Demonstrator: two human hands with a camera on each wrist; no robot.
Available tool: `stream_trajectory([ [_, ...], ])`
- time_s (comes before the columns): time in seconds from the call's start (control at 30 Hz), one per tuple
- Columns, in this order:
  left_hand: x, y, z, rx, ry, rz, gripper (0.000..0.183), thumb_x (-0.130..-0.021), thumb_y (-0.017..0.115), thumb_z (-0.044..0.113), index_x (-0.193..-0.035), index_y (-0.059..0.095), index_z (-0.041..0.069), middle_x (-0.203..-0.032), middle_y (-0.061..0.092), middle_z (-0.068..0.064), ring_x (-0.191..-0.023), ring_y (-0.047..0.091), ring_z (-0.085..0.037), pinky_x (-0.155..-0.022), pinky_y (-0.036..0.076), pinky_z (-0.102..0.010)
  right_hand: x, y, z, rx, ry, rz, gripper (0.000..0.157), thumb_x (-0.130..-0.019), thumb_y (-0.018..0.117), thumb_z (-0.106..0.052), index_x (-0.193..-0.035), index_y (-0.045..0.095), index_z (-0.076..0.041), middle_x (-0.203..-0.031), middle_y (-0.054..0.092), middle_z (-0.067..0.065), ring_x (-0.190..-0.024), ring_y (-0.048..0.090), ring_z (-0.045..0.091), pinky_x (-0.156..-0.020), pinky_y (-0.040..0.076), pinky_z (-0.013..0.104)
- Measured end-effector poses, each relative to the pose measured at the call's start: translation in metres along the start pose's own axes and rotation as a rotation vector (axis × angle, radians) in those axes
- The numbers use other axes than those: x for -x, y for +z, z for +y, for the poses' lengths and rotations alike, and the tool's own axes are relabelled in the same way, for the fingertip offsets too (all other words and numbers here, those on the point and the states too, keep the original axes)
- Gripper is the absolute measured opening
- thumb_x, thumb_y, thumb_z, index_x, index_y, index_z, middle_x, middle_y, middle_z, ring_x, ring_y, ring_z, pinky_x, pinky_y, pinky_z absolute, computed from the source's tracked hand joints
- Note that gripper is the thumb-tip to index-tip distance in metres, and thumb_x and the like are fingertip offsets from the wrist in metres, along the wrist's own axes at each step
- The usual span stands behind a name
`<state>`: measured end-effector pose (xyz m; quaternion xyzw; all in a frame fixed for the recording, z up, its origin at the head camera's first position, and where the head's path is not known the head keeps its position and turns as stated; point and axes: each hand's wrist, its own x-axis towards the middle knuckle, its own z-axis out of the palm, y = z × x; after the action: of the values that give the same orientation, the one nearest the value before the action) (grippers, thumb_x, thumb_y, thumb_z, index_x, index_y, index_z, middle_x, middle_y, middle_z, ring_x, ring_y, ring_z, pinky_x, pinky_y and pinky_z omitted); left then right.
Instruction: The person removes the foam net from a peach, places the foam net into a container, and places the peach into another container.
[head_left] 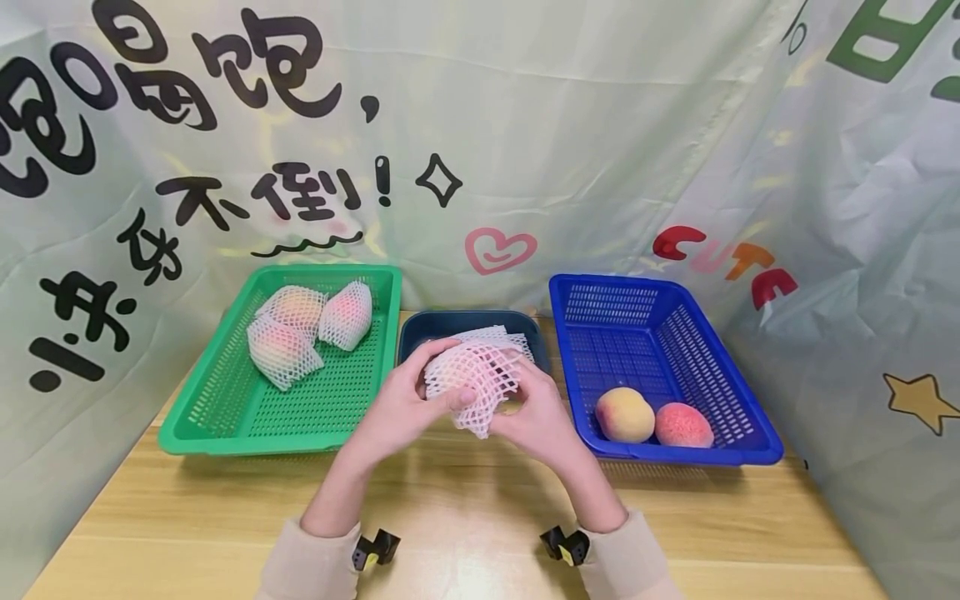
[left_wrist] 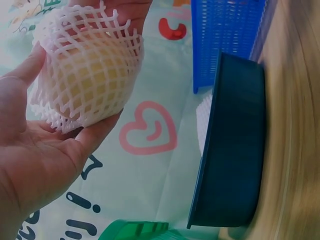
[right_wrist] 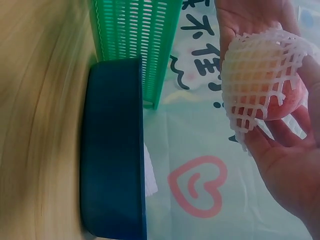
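Note:
Between the two hands, above the dark tray, is a peach (right_wrist: 287,105) with a white foam net (head_left: 480,367) around it. From the left side my left hand (head_left: 405,408) holds the netted peach, thumb on the front. My right hand (head_left: 540,408) grips the net and peach from the right. In the right wrist view part of the peach's red skin shows bare below the net's edge. Several white nets (head_left: 517,337) lie in the dark tray (head_left: 412,321) behind the hands; how many is hidden.
On the left a green basket (head_left: 330,417) holds three netted peaches (head_left: 281,346). The blue basket (head_left: 600,333) on the right contains a yellow peach (head_left: 625,415) and a pink peach (head_left: 684,425). A printed cloth (head_left: 600,150) hangs behind the wooden table (head_left: 465,533).

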<state>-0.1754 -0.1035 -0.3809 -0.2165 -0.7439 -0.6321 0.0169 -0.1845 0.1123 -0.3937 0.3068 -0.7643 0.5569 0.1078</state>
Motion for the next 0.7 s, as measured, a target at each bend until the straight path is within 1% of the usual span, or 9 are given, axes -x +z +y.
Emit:
stream_trajectory([
  [0.13,0.001,0.0,0.001,0.015,-0.002,-0.011,0.066,-0.092,0.081,0.02,-0.15,0.05,0.015,-0.135,0.058,-0.016,-0.108,0.068,-0.025,-0.083,0.061,-0.034,0.0,-0.002,0.0,0.012,-0.009,0.0,0.063,-0.073,0.09,0.003,-0.13,0.066,-0.002,-0.13,0.063,0.012,-0.113,0.063,0.021,-0.088,0.059,0.03],
  [0.33,0.0,-0.002,0.0,0.048,0.009,-0.017,0.063,-0.094,0.079,0.013,-0.15,0.051,0.011,-0.135,0.058,-0.018,-0.108,0.068,-0.026,-0.084,0.061,-0.035,0.0,-0.007,-0.001,0.01,-0.004,-0.009,0.066,-0.071,0.089,0.004,-0.132,0.065,-0.003,-0.131,0.063,0.01,-0.113,0.064,0.021,-0.088,0.059,0.03],
  [0.47,0.0,-0.003,0.0,0.073,0.036,-0.016,0.058,-0.094,0.077,0.009,-0.147,0.054,0.009,-0.132,0.061,-0.019,-0.105,0.069,-0.027,-0.082,0.062,-0.037,0.0,-0.01,-0.001,-0.006,0.011,-0.009,0.067,-0.07,0.087,0.007,-0.133,0.065,-0.004,-0.131,0.064,0.01,-0.113,0.064,0.021,-0.089,0.059,0.03],
  [0.57,0.0,-0.006,0.0,0.075,0.073,0.007,0.05,-0.095,0.075,0.005,-0.142,0.059,0.007,-0.13,0.063,-0.019,-0.105,0.069,-0.026,-0.079,0.062,-0.036,0.0,-0.013,-0.001,-0.017,0.032,-0.013,0.067,-0.069,0.084,0.009,-0.132,0.065,-0.004,-0.129,0.064,0.009,-0.112,0.064,0.02,-0.09,0.058,0.029],
  [0.7,0.0,-0.009,-0.001,0.058,0.106,0.062,0.037,-0.095,0.074,0.001,-0.131,0.066,0.004,-0.128,0.065,-0.017,-0.105,0.069,-0.023,-0.075,0.062,-0.033,0.001,-0.018,-0.002,-0.003,0.036,-0.021,0.067,-0.068,0.081,0.009,-0.132,0.065,-0.003,-0.127,0.065,0.01,-0.108,0.063,0.02,-0.087,0.058,0.027],
])
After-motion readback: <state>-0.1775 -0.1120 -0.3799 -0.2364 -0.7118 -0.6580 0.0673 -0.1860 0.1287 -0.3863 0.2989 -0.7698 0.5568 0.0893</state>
